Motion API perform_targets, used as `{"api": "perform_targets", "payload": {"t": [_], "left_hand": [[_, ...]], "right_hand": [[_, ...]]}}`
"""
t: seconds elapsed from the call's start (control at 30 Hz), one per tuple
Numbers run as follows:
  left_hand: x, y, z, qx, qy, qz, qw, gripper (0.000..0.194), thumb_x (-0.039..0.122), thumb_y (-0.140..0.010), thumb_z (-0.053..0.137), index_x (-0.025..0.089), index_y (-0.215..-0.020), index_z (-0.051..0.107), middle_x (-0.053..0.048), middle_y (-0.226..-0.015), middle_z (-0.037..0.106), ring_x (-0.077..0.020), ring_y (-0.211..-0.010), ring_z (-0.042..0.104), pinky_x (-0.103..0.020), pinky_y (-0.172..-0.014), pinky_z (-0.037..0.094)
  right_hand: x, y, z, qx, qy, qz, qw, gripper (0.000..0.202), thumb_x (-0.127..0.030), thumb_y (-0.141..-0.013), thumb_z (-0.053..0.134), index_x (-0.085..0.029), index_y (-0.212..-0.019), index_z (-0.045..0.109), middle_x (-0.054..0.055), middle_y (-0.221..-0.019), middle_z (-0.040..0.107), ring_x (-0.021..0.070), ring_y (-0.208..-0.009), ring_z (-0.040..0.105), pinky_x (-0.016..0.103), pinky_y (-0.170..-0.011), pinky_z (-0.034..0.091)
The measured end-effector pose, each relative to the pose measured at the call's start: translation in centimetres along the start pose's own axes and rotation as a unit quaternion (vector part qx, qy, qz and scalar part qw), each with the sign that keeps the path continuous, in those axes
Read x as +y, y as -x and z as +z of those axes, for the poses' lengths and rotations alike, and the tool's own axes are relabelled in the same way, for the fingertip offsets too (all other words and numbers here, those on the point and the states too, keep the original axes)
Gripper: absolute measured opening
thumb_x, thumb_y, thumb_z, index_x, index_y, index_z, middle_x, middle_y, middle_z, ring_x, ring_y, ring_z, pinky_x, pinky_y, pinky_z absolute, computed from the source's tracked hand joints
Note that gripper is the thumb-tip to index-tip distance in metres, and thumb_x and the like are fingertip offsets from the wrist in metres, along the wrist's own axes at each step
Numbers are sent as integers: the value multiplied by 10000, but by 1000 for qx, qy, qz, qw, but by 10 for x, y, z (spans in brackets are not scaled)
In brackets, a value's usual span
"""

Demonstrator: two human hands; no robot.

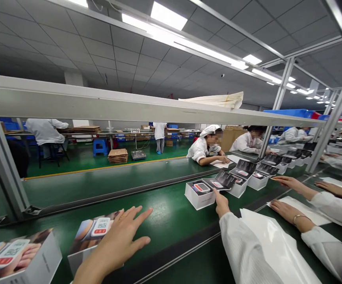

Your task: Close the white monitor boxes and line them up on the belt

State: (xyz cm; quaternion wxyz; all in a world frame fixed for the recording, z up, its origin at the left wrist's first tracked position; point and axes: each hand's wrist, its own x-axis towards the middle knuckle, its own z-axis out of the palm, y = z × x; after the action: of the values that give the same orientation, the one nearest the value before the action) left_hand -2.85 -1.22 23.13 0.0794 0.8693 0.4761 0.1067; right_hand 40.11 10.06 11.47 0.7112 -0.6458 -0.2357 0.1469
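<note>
My left hand (125, 238) is open with its fingers spread, above and beside a closed printed box (85, 236) and partly covering it. Another closed box (20, 256) with the same picture of a monitor on a wrist lies at the lower left. Out to the right, my right hand (222, 203) has its fingers drawn together at the right edge of an open white box (200, 197). That box holds a white and red device, and its dark lid (225, 180) is folded back to the right. My right thumb is hidden.
More open boxes (258, 180) stand in a row behind at the right. A co-worker's hands (289, 211) rest on white sheets at the right. Across the green belt (159, 197) a person (205, 148) leans over paper. A metal beam (100, 104) crosses above.
</note>
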Motion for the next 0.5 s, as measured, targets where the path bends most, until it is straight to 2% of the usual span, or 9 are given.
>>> {"api": "perform_targets", "payload": {"t": [0.07,0.13,0.3,0.4,0.5], "left_hand": [[-2,-1,2,-4,-6,-1,1000,669,386,-877,638,414,-1483,354,-75,-1546,368,-353,-1433,289,-633,-1131,213],[-4,-1,3,-17,-17,-10,1000,669,374,-881,631,401,-1487,351,-84,-1544,368,-350,-1433,290,-631,-1131,217],[-5,-1,1,-10,-23,-9,1000,649,385,-891,623,392,-1485,362,-78,-1527,406,-340,-1427,313,-622,-1138,217],[0,-4,6,27,-19,15,999,652,374,-899,627,395,-1489,351,-80,-1554,359,-341,-1429,310,-600,-1135,250],[11,-8,12,125,-13,44,991,698,316,-916,610,387,-1521,268,-73,-1632,131,-353,-1469,184,-559,-1123,306]], "right_hand": [[1,-7,2,-28,-9,29,999,533,-631,-531,702,-149,-757,682,45,-602,617,231,-677,595,337,-615,460],[5,0,5,-44,-21,50,998,543,-615,-489,734,-143,-749,672,25,-606,610,204,-653,580,312,-593,449],[19,44,5,-82,-41,55,994,530,-607,-538,738,-146,-796,695,16,-698,652,186,-707,589,273,-629,451],[22,74,2,-155,-45,37,986,518,-587,-617,722,-154,-901,725,45,-835,701,210,-792,616,282,-682,473],[17,103,1,-259,-57,15,964,560,-585,-720,669,-202,-1127,704,75,-1121,695,254,-990,629,320,-794,501]]}}
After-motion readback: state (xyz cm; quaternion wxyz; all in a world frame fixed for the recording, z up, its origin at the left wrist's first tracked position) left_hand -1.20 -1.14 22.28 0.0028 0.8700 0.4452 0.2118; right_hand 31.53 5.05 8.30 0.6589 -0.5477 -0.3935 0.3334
